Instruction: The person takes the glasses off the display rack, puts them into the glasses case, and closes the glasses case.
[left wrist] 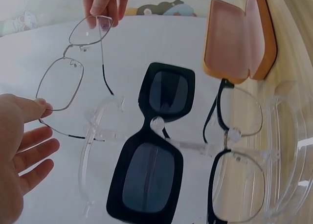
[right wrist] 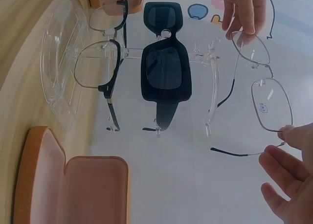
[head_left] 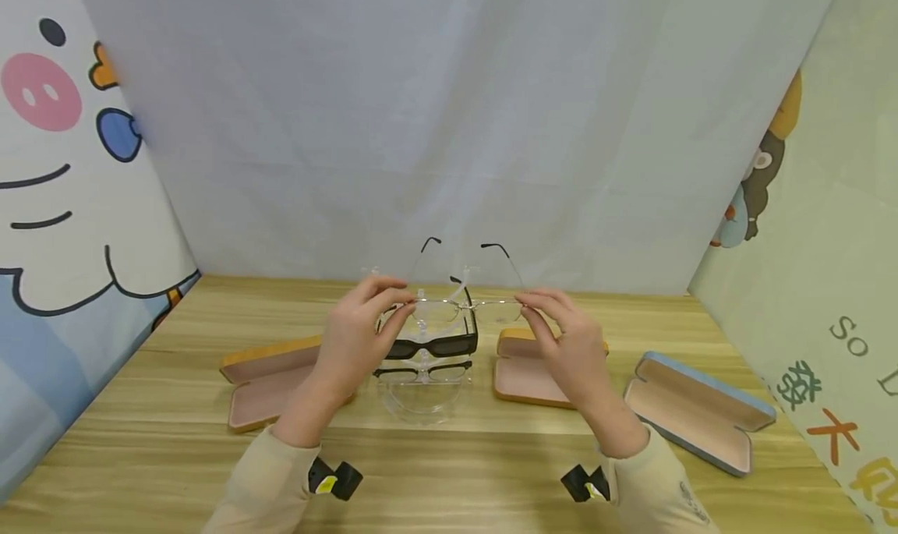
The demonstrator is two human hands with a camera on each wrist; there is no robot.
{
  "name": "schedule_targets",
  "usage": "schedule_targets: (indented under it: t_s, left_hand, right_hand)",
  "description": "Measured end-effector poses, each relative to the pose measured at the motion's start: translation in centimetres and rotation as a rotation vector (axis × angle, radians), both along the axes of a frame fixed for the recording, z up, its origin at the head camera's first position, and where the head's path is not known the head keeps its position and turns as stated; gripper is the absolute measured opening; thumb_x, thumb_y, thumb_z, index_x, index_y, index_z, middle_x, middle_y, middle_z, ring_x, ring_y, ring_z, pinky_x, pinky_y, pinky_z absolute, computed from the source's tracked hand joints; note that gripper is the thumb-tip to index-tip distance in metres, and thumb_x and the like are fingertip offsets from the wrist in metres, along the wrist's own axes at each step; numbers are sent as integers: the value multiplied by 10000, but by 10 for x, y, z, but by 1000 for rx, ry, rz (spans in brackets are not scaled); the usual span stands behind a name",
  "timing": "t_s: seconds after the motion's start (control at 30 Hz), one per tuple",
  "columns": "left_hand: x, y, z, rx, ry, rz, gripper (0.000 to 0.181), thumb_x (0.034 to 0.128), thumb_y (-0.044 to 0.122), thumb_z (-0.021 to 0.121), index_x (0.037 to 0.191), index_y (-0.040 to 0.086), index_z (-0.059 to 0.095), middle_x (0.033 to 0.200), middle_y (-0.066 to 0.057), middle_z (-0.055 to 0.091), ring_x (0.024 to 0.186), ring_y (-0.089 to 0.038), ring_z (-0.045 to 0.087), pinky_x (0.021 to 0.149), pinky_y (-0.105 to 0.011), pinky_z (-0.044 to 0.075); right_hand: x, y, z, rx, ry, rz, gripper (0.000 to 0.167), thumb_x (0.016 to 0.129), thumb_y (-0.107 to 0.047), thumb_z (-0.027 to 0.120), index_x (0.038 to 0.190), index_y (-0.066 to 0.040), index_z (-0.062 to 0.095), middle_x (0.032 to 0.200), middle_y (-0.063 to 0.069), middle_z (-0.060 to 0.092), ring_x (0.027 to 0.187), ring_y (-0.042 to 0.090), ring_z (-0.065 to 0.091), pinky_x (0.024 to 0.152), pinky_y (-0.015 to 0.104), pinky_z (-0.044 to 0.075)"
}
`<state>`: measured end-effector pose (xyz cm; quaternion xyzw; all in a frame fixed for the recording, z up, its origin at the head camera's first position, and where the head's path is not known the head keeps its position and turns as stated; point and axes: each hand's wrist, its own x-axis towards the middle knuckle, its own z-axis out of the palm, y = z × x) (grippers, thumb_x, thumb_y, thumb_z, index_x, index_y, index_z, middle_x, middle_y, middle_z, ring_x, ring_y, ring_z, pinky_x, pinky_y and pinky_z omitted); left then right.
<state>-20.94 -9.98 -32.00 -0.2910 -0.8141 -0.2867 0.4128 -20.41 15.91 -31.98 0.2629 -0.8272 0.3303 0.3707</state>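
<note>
Thin metal-rimmed glasses [head_left: 500, 311] are held up by both hands above a clear display stand [head_left: 421, 419], temples unfolded and pointing away. My left hand [head_left: 359, 327] pinches the frame's left end between thumb and finger. At the right end, my right hand [head_left: 570, 345] pinches the rim near the hinge. On the stand below sit black sunglasses [left wrist: 151, 177] and, lower down, half-rimmed black glasses [right wrist: 116, 62]. In the left wrist view the metal glasses [left wrist: 80, 84] stand apart from the stand's top arm.
An open orange case [head_left: 263, 397] lies left of the stand, and another open orange case [head_left: 529, 382] lies right of it. Farther right is an open blue-grey case [head_left: 691, 417]. A pale cloth [head_left: 449, 129] hangs behind the wooden table [head_left: 449, 495].
</note>
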Motion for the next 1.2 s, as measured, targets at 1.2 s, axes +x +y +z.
schedule_targets:
  t_s: [1.2]
  left_hand:
    - [6, 43, -12, 32, -22, -176, 196, 763, 61, 711, 953, 108, 697, 936, -7, 685, 899, -164, 625, 839, -320, 472]
  right_hand:
    - [19, 43, -7, -28, 65, -65, 216, 733, 41, 706, 933, -39, 704, 903, 73, 699, 853, 213, 646, 982, 227, 387]
